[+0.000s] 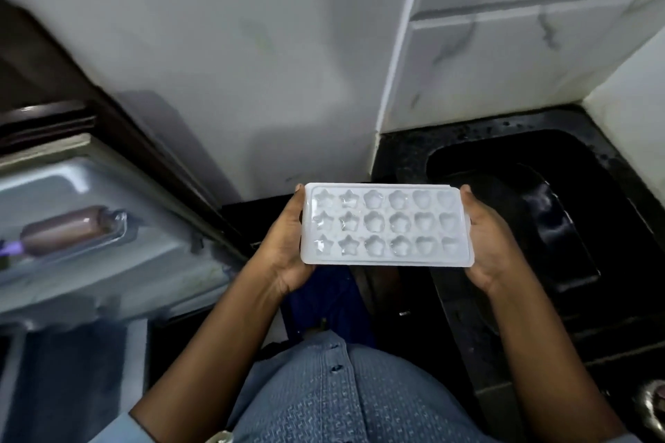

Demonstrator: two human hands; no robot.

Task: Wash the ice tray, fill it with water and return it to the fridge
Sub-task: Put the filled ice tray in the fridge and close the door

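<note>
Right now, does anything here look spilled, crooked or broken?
Nothing stands out. The left hand and right hand hold the ice tray level by its ends, beside the dark sink; no spill or crack shows.

Dim, soft light; blurred, wide-angle-warped edges.

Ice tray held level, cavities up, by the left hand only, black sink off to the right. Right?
Not quite: the head view shows both hands on the ice tray, left hand at one short end, right hand at the other. The rest stands.
</note>
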